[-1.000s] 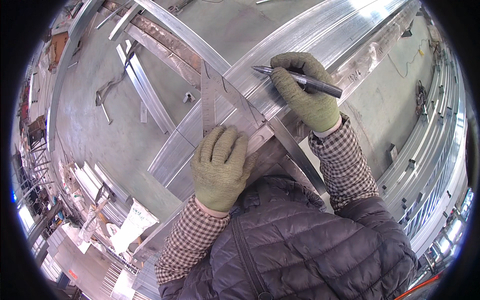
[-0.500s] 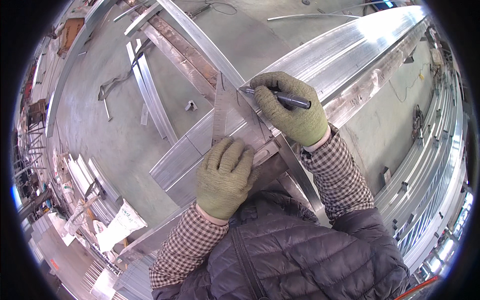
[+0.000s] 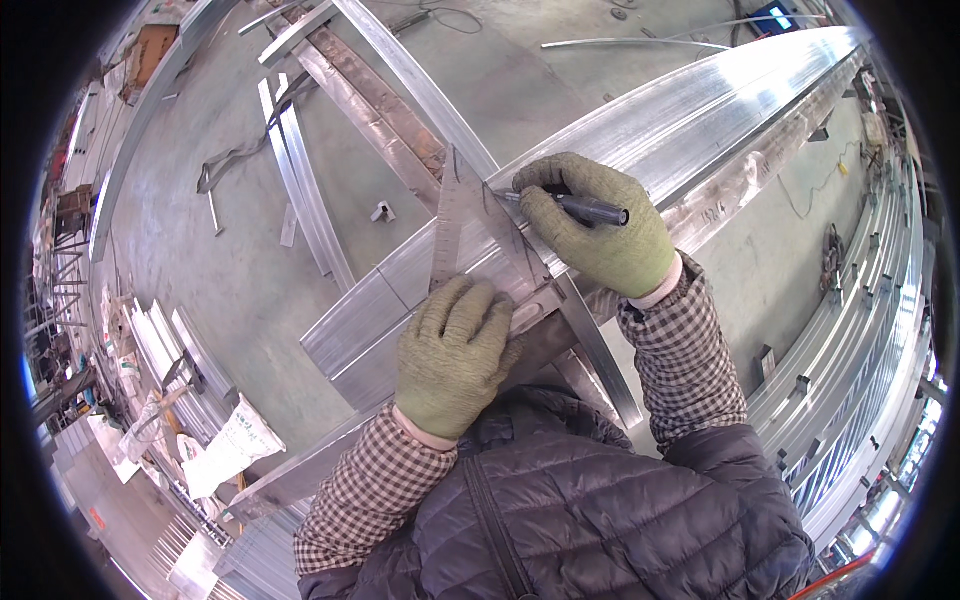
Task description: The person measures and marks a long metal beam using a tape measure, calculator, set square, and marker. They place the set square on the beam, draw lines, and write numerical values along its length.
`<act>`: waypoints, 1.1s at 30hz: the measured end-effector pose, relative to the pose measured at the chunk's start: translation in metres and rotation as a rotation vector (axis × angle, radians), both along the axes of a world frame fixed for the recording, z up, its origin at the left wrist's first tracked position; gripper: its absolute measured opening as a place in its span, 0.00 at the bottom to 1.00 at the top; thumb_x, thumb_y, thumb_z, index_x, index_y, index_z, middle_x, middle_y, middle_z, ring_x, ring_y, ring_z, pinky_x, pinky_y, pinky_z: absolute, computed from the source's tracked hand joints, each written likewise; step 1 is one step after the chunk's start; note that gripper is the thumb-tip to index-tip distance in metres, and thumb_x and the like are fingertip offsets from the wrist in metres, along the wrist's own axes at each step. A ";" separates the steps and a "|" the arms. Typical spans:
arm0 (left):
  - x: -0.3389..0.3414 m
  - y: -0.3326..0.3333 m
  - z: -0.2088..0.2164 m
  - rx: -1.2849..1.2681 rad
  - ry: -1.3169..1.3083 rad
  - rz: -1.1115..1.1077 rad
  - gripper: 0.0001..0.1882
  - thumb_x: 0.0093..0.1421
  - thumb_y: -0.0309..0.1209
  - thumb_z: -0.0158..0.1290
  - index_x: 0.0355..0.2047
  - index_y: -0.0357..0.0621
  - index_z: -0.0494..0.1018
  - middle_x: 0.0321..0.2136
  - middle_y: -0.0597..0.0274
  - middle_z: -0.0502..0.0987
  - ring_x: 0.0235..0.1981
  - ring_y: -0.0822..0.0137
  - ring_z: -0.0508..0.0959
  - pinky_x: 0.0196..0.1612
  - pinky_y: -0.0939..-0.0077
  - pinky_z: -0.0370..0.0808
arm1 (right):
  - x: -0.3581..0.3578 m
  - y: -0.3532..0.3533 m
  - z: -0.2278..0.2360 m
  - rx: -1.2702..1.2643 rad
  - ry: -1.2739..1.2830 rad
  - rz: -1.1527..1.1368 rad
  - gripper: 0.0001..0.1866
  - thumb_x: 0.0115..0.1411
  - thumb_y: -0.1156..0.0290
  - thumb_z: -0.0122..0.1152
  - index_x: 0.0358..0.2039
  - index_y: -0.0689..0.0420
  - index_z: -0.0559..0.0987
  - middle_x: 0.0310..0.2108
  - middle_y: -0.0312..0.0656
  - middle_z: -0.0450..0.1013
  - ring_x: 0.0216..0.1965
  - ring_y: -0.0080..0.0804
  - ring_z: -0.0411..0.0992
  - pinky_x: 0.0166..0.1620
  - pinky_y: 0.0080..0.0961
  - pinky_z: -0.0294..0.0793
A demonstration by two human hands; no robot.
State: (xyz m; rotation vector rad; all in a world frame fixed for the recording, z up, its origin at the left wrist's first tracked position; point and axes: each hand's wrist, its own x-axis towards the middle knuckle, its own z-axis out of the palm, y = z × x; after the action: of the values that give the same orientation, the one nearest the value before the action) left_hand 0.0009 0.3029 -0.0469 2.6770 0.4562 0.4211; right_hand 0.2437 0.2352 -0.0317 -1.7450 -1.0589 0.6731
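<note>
A flat triangular metal set square lies across silvery metal profiles, with ruler marks along its left edge. My left hand, in a green glove, rests its extended fingers on the profiles at the square's near left corner. The gloved right hand pinches a black marker pen between thumb and fingers. Its tip points left, close to the slanted right edge of the square. Dark lines show on the metal near that edge. The left thumb is mostly hidden.
Beneath the profiles runs a rusty steel beam, and another beam crosses toward the far left. Long strips lie on the floor with a dark strap. A white sack sits at lower left. Stacked metal lengths line the right side.
The right hand and marker have shifted slightly right and toward me along the square's edge. The whole view has moved a little. My left hand keeps its place on the metal.
</note>
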 end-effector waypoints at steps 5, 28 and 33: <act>0.001 0.002 0.000 -0.026 -0.012 0.001 0.28 0.52 0.36 0.77 0.54 0.45 0.88 0.56 0.55 0.84 0.61 0.45 0.84 0.61 0.48 0.85 | 0.006 -0.011 0.014 -0.134 -0.088 0.052 0.12 0.75 0.68 0.72 0.53 0.60 0.90 0.36 0.41 0.88 0.36 0.23 0.86 0.40 0.25 0.87; 0.001 0.001 -0.005 0.052 -0.066 -0.002 0.23 0.57 0.37 0.76 0.52 0.43 0.89 0.53 0.54 0.87 0.59 0.46 0.86 0.62 0.49 0.85 | -0.013 -0.137 0.020 -0.094 -0.049 -0.017 0.11 0.73 0.67 0.73 0.52 0.55 0.91 0.39 0.43 0.89 0.38 0.32 0.88 0.45 0.30 0.87; -0.003 -0.001 -0.012 0.058 -0.052 0.024 0.23 0.63 0.42 0.74 0.54 0.43 0.90 0.55 0.55 0.87 0.60 0.46 0.85 0.65 0.47 0.83 | -0.037 -0.211 0.028 -0.149 -0.131 -0.119 0.10 0.74 0.68 0.73 0.51 0.57 0.91 0.40 0.41 0.89 0.37 0.29 0.86 0.44 0.28 0.86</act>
State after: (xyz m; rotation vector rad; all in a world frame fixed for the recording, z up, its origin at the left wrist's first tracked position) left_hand -0.0023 0.3017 -0.0586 2.7111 0.4682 0.5178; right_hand 0.2072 0.0246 -0.0040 -1.9872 -1.0049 0.5818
